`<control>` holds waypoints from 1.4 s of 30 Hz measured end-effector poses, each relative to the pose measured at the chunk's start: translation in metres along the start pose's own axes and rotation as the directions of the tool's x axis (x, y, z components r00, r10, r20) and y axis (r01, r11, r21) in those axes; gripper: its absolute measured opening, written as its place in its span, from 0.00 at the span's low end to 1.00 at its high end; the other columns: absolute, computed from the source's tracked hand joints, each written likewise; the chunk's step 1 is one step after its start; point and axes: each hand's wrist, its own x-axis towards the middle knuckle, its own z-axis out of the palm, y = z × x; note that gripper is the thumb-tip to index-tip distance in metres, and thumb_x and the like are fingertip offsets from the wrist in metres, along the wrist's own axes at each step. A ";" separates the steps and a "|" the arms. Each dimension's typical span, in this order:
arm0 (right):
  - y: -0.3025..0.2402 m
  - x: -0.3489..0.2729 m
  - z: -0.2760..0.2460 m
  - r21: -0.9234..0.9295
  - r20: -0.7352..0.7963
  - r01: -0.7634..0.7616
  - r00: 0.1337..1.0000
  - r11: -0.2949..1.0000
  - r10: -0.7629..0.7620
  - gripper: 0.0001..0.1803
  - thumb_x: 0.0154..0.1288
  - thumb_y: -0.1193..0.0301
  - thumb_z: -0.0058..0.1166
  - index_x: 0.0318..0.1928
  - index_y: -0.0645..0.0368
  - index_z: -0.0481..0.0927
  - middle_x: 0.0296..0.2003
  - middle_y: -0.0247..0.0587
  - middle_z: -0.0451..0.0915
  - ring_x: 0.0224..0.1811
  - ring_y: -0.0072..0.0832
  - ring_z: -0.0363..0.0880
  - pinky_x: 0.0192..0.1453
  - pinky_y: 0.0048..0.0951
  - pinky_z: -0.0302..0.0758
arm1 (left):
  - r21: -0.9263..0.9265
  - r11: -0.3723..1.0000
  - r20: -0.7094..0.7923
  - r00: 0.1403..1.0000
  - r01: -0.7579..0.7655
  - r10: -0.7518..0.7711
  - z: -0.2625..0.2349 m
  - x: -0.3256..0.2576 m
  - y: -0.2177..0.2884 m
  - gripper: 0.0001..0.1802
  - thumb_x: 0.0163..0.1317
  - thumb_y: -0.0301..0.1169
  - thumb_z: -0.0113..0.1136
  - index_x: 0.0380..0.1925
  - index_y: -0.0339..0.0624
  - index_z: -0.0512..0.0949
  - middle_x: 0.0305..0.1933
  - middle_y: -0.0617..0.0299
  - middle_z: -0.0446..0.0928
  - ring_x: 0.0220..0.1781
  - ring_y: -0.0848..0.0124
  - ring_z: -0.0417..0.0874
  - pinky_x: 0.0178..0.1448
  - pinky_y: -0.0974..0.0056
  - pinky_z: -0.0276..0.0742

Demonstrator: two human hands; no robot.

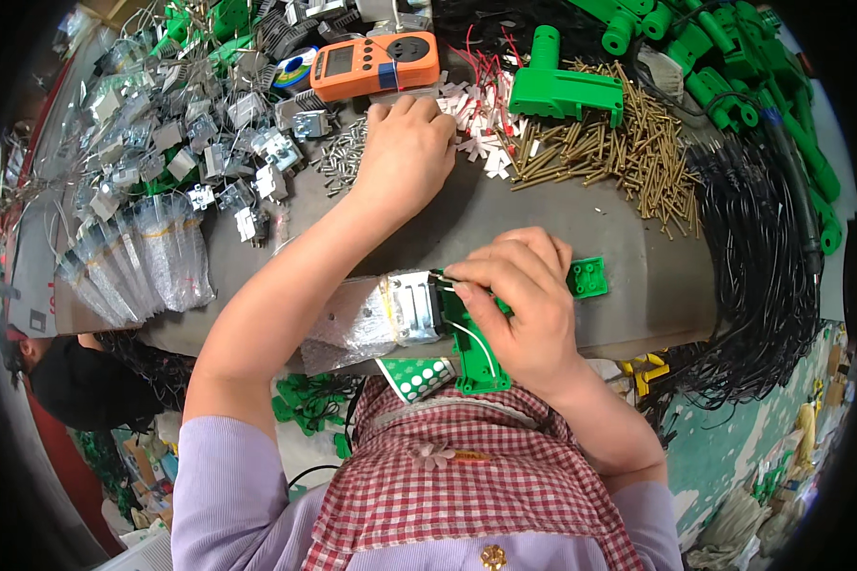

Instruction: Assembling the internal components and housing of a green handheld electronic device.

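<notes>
Near the front edge of the bench lies a green plastic housing (479, 366) with a white wire (483, 341) curving inside it. A metal-framed part (415, 306), with bubble wrap (350, 316) banded to it, sits against the housing's left side. My right hand (524, 295) is over the housing, thumb and forefinger pinched on a short wire end beside the metal part. Farther off, my left hand (408, 147) reaches into small metal sleeves (341, 157), just below an orange handheld meter (376, 65). Its fingers are curled down; whatever they grip is hidden.
Metal-framed parts (200, 143) and bubble-wrapped pieces (148, 252) crowd the left. Long brass screws (619, 143) lie beyond my right hand, with a green housing (567, 93) beside them. Black cables (757, 266) hang over the right edge. Another person (86, 371) is at far left.
</notes>
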 end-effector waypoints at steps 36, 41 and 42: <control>0.009 0.014 0.007 0.061 0.190 -0.239 0.956 0.969 0.224 0.07 0.54 0.68 0.62 0.31 0.58 0.82 0.27 0.33 0.80 0.35 0.28 0.76 0.50 0.33 0.63 | -0.718 0.673 0.137 0.984 0.177 -0.113 -0.084 -0.088 0.026 0.08 0.50 0.15 0.63 0.30 0.34 0.79 0.36 0.57 0.81 0.40 0.71 0.82 0.44 0.69 0.80; 0.016 0.010 -0.004 0.148 0.288 -0.297 0.925 0.943 0.247 0.09 0.55 0.68 0.61 0.33 0.60 0.83 0.29 0.36 0.81 0.36 0.29 0.76 0.51 0.33 0.63 | -0.719 0.676 0.145 0.986 0.162 -0.082 -0.084 -0.081 0.031 0.09 0.50 0.17 0.65 0.33 0.36 0.79 0.36 0.58 0.81 0.38 0.69 0.83 0.43 0.69 0.79; 0.017 0.010 -0.005 0.146 0.286 -0.293 0.927 0.945 0.243 0.09 0.55 0.68 0.61 0.33 0.60 0.83 0.29 0.36 0.81 0.36 0.29 0.76 0.51 0.33 0.63 | -0.728 0.675 0.133 0.991 0.121 -0.034 -0.082 -0.079 0.035 0.10 0.49 0.17 0.66 0.33 0.37 0.80 0.36 0.58 0.81 0.38 0.69 0.83 0.42 0.69 0.79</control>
